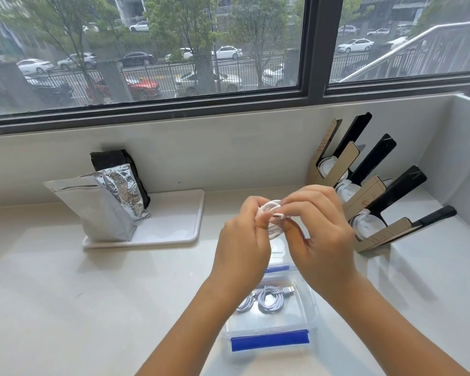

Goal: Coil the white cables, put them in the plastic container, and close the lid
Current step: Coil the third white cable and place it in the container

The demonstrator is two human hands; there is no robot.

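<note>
Both hands are raised above the counter and hold a small white coiled cable (272,213) between them. My left hand (243,237) grips the coil's left side. My right hand (320,229) pinches its right side near a white plug end. Much of the coil is hidden by fingers. Below the hands stands a clear plastic container (311,308) with blue latches, open on top. Inside it lies a coiled white cable (266,299) with a USB plug. Something white, perhaps the lid (277,246), shows behind the container, mostly hidden.
A white tray (174,226) at the back left carries a silver foil bag (98,210) and a black bag (120,161). At the right stands a cardboard and black rack (369,191) holding white cup lids. The window wall runs behind the counter.
</note>
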